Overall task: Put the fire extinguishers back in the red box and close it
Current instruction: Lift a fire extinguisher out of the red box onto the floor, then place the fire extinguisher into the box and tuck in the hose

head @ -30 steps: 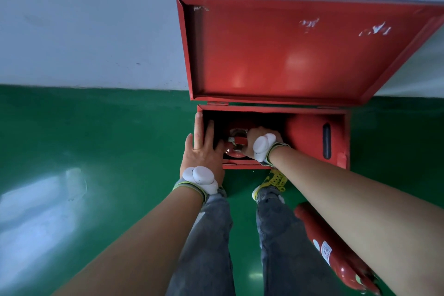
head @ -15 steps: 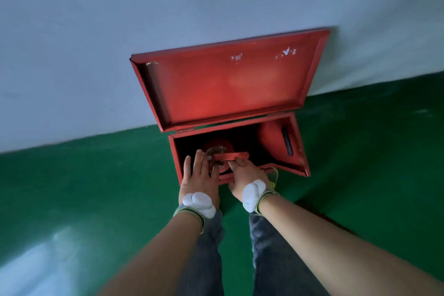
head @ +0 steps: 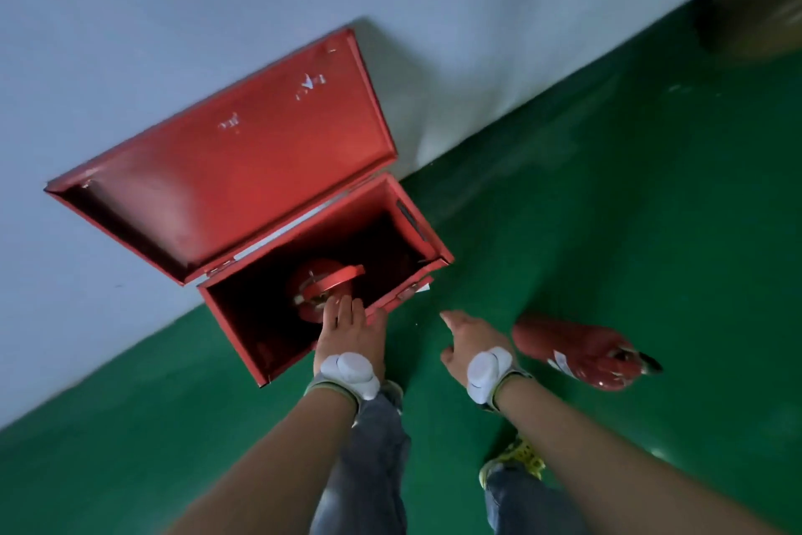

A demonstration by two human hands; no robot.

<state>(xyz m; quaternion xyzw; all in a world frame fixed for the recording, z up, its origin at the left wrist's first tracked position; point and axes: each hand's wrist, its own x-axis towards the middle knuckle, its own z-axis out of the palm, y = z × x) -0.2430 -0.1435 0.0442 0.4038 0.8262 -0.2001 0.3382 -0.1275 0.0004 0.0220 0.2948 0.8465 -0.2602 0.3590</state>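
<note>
Neither hand grips anything: the left hand [head: 350, 332] lies flat with fingers together over the front rim of the red box [head: 243, 330], its fingertips just beside the handle of the extinguisher inside, and the right hand [head: 471, 343] hangs loose and open above the floor, touching nothing.

Two fire extinguishers show. One [head: 323, 287] stands inside the box near its front wall, valve and red handle upward. The second [head: 581, 354] lies on its side on the green floor [head: 629, 209], near the right hand and well apart from the box. One box, its lid [head: 243, 170] swung fully open against the wall [head: 173, 13].

Half a second ago the right hand was at the box beside the left, on the extinguisher's handle; it has since let go and swung out toward the extinguisher on the floor. The left hand has kept its place at the rim.

Glossy green floor meets a pale wall; a brown object [head: 755, 5], too blurred to identify, sits at the far right corner.
</note>
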